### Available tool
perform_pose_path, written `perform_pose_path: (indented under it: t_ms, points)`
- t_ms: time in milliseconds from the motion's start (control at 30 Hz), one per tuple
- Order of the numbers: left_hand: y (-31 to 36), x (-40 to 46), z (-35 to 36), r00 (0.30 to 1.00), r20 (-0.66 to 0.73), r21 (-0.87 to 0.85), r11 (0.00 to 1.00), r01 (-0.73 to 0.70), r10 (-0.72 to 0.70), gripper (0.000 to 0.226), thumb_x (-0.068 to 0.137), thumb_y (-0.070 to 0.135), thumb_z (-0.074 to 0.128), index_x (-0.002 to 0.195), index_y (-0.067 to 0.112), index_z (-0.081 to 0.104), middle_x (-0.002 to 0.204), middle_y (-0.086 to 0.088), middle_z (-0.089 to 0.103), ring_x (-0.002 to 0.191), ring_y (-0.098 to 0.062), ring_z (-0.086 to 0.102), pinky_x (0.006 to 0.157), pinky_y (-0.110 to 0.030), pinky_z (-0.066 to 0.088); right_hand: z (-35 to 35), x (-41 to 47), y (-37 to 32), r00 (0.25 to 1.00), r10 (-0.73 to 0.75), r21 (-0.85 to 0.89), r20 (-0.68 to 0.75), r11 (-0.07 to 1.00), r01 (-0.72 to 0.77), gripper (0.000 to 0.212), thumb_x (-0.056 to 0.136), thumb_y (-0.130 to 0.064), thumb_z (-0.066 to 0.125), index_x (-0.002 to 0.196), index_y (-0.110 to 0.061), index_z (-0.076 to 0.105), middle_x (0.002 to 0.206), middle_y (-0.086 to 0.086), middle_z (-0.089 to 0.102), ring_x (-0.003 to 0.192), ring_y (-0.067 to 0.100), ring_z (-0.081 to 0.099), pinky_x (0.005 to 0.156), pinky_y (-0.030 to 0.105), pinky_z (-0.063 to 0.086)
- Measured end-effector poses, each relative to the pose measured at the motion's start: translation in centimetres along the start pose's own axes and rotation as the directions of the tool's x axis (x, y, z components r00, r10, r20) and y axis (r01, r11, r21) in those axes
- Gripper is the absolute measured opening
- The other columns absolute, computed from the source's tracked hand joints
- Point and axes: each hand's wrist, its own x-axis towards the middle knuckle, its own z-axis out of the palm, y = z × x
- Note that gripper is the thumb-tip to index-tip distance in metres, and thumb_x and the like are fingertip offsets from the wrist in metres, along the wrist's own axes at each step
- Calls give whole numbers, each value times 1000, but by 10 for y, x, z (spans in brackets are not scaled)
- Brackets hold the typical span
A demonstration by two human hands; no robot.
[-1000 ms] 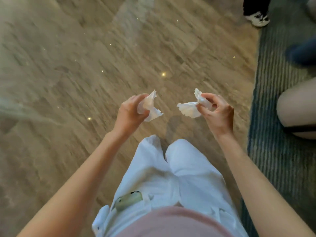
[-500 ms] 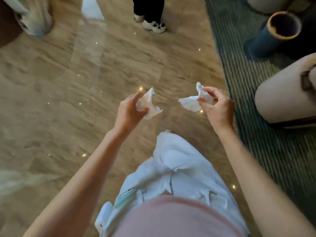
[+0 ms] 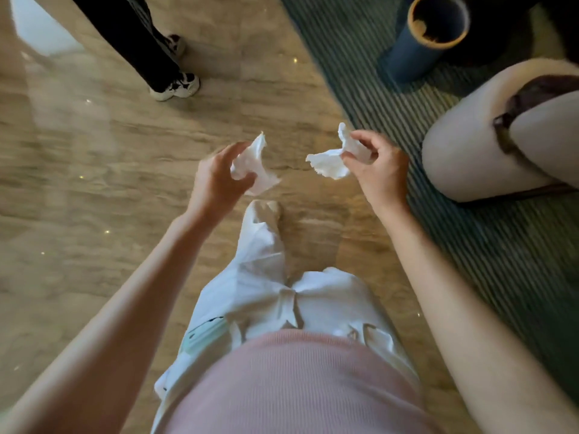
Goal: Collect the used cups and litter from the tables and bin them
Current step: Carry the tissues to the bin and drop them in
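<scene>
My left hand grips a crumpled white tissue at chest height over the tan stone floor. My right hand pinches a second crumpled white tissue, a short gap from the first. A dark blue cylindrical bin with a gold rim stands at the upper right on the striped carpet, beyond my right hand. Its inside looks dark.
A person in black trousers and black-and-white trainers stands ahead on the left. A beige rounded seat sits at the right on the green striped carpet. My white trousers fill the lower middle.
The view has shifted forward and right: the bin and beige seat have come closer, and the standing person now appears at the upper left. Both hands still hold their tissues.
</scene>
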Motion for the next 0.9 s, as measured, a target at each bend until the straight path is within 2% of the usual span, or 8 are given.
perform_pose_path:
  t_ms: [133,267,333,467,500,633,800,900]
  points:
    - [3,97,-8,995,88,10,999,-47,45,53,72,12,74,123,14,61,111,-10,69,99,-23,62,74,-8,30,16,65,-9,996,45,-16,-75,999,-47,33,75,-24,75,106,-16,70,99,-6,71,88,9,64,78,27,54]
    - [21,186,-9,971,204,12,991,-131,126,53,72,11,73,123,15,61,110,-8,68,89,-18,60,73,-11,32,22,124,-5,982,109,-22,-151,993,-114,36,76,-28,73,110,-16,68,103,-2,71,91,12,66,80,36,55]
    - [34,228,-1,959,243,30,987,-159,148,54,73,13,72,124,18,60,112,-7,68,91,-19,60,75,-15,35,22,151,-1,971,146,-4,-189,989,-150,36,78,-29,73,111,-16,68,106,-3,71,92,10,65,81,32,55]
    - [62,312,33,918,331,0,973,-231,218,53,76,15,72,127,18,58,119,-8,65,96,-16,59,79,-17,37,15,214,17,949,165,-10,-270,985,-174,34,77,-26,72,108,-14,69,102,-3,70,88,0,59,75,7,43]
    - [71,333,44,907,344,2,966,-258,242,53,77,16,72,128,19,57,121,-8,64,96,-15,58,80,-18,39,12,232,23,944,169,-21,-282,983,-182,33,77,-25,72,107,-13,69,101,-1,70,87,0,58,74,8,43]
    - [113,414,92,869,411,-11,954,-298,276,55,77,16,73,129,16,56,125,-12,61,106,-26,60,89,-30,45,-7,307,49,927,205,-36,-314,973,-227,30,77,-22,73,103,-8,71,96,7,72,86,18,65,74,33,52]
    - [153,489,173,785,510,-93,930,-357,352,47,80,17,73,125,14,58,119,-11,63,101,-20,59,82,-22,43,-30,386,105,893,275,-68,-357,946,-318,33,77,-21,75,106,-6,69,102,9,71,93,22,64,78,34,51]
    - [172,524,216,752,559,-95,928,-361,349,49,81,16,72,127,14,56,124,-13,59,111,-27,56,92,-34,46,-39,417,136,861,350,-17,-369,924,-383,35,79,-22,74,112,-10,67,107,7,69,98,19,62,83,36,51]
